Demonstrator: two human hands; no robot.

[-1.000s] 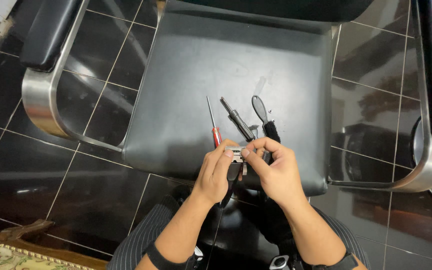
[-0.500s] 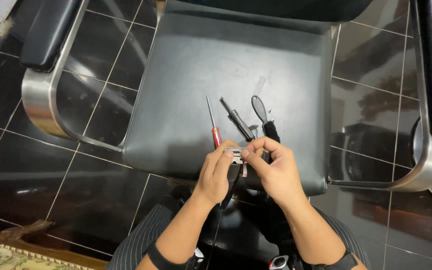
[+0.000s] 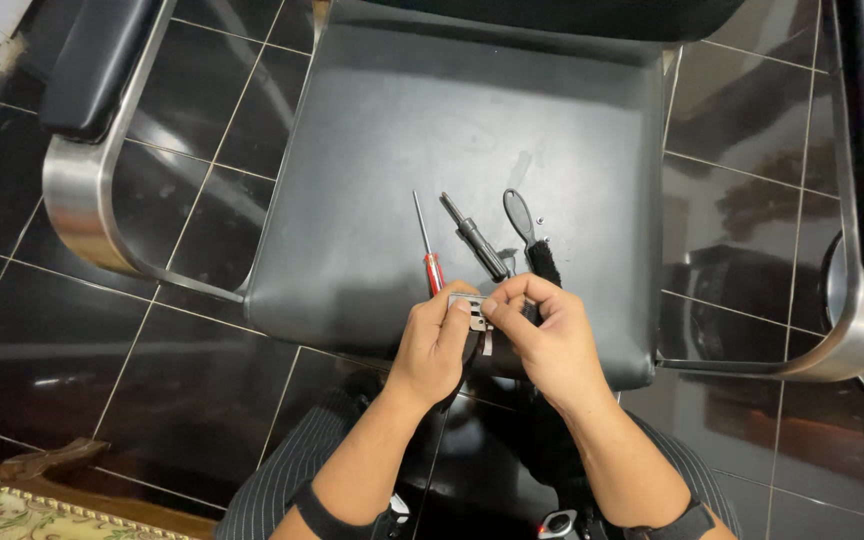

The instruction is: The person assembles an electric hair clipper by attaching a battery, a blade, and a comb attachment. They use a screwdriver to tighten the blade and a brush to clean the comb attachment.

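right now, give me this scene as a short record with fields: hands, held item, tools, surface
left hand: left hand pinches a small metal part
right hand: right hand pinches the same part from the other side
tools: red screwdriver, dark driver, black brush, lying side by side past the hands
surface: black chair seat with chrome armrests
floor: dark glossy tiles

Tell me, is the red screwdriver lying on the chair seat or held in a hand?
Lying on the seat. The red screwdriver rests flat on the chair seat; its handle end passes behind the left hand, which pinches a small metal part.
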